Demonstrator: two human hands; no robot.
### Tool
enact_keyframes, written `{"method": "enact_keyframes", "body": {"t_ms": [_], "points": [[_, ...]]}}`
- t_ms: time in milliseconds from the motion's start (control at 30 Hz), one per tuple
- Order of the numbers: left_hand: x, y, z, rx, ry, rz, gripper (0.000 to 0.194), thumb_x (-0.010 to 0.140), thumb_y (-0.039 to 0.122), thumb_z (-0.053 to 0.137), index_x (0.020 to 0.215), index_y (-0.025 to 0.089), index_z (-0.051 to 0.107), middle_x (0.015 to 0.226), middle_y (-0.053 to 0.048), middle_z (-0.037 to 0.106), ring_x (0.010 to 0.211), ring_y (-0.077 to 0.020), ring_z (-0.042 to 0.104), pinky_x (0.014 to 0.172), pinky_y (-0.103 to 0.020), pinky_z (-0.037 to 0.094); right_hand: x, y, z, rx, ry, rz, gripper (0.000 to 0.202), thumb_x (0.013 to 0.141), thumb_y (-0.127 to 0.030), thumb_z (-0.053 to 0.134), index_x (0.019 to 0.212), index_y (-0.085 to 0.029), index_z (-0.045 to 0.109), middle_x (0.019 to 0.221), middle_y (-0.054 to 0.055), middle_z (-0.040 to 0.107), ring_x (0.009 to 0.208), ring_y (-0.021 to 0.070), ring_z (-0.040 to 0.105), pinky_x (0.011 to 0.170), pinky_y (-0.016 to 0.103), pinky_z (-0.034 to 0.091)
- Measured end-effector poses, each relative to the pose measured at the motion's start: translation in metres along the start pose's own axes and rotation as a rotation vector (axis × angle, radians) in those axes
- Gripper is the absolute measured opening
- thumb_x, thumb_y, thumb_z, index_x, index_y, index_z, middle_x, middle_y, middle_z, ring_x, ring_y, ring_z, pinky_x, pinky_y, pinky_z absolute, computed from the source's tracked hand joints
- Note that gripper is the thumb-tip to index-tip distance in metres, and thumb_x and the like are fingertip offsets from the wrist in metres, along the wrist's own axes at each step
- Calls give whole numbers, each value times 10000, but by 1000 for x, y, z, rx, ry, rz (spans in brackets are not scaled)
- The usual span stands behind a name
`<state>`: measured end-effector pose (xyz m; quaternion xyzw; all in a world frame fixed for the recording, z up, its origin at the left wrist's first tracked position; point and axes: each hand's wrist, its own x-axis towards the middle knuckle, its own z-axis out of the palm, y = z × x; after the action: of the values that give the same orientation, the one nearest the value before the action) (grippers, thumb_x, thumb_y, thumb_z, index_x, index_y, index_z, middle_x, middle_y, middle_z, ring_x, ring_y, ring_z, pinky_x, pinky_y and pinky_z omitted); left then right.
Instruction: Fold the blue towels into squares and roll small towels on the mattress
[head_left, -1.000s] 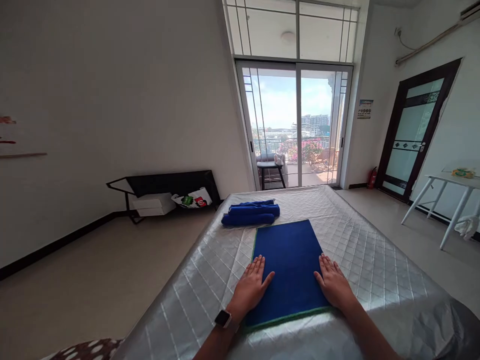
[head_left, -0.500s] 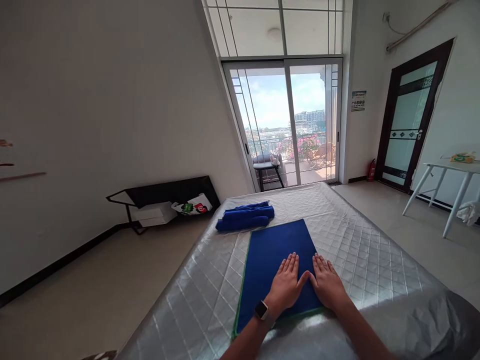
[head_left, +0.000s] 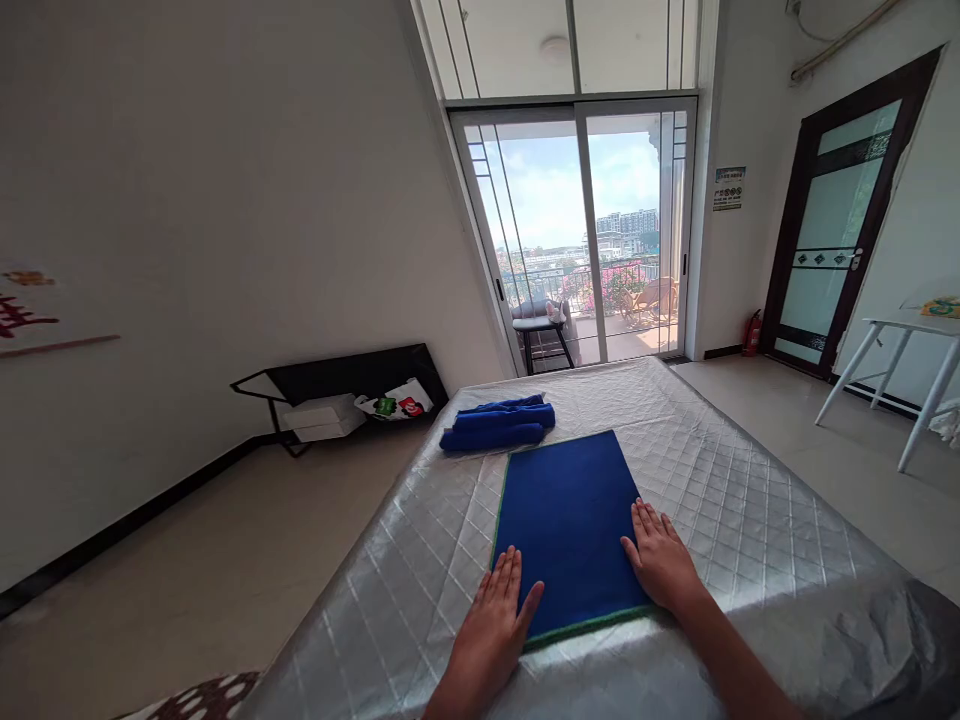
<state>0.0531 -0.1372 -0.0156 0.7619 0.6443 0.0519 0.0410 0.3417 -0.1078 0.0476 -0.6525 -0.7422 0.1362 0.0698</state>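
- In the head view, I see a blue cloth [head_left: 570,530] with green edging lying flat on a silver quilted cover [head_left: 720,470].
- The left hand [head_left: 491,610] lies open, palm down, at the cloth's near left edge, fingers together, thumb apart; it grips nothing.
- The right hand [head_left: 661,555] is just as flat along the right edge, its fingers straight and holding nothing.
- Blue rolls [head_left: 499,422] sit side by side just beyond the cloth's far left corner, the nearest thing in its way on that side.
- Over by the left wall, a black frame [head_left: 352,370] stands behind white boxes [head_left: 322,415] and a printed bag [head_left: 397,402].
- Over on the right, a red extinguisher [head_left: 752,333] stands beside the dark door [head_left: 840,240]; a white table [head_left: 911,325] is nearer me.
- The left hand hides the cloth's near left corner, and both forearms run out of sight at the bottom.
- I can't tell what is under the cover. The white table is cut off at the right, a spotted fabric [head_left: 206,697] at the bottom.
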Motion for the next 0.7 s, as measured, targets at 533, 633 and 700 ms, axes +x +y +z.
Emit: {"method": "enact_keyframes", "body": {"t_ms": [533, 633, 700], "points": [[33, 125, -20, -52, -26, 127, 759, 1000, 605, 183, 1521, 77, 346, 1595, -147, 313, 1488, -262, 276, 1211, -446, 297, 2, 2, 2, -28, -1, -20, 641, 1023, -390, 257, 1556, -35, 237, 1624, 137, 202, 1514, 229, 173, 1233, 408, 127], [20, 88, -3, -12, 48, -39, 728, 1000, 590, 214, 1530, 105, 338, 1589, -162, 329, 1482, -281, 292, 1197, -492, 306, 3, 3, 4, -19, -2, -19, 648, 1022, -401, 252, 1560, -39, 225, 1628, 129, 187, 1515, 226, 165, 1234, 404, 122], [5, 55, 7, 32, 78, -91, 672, 1009, 544, 227, 1531, 138, 347, 1578, -162, 353, 1474, -286, 311, 1188, -519, 307, 3, 4, 5, -7, -2, -20, 646, 1020, -403, 250, 1562, -52, 226, 1629, 117, 181, 1516, 224, 164, 1234, 405, 119]]}}
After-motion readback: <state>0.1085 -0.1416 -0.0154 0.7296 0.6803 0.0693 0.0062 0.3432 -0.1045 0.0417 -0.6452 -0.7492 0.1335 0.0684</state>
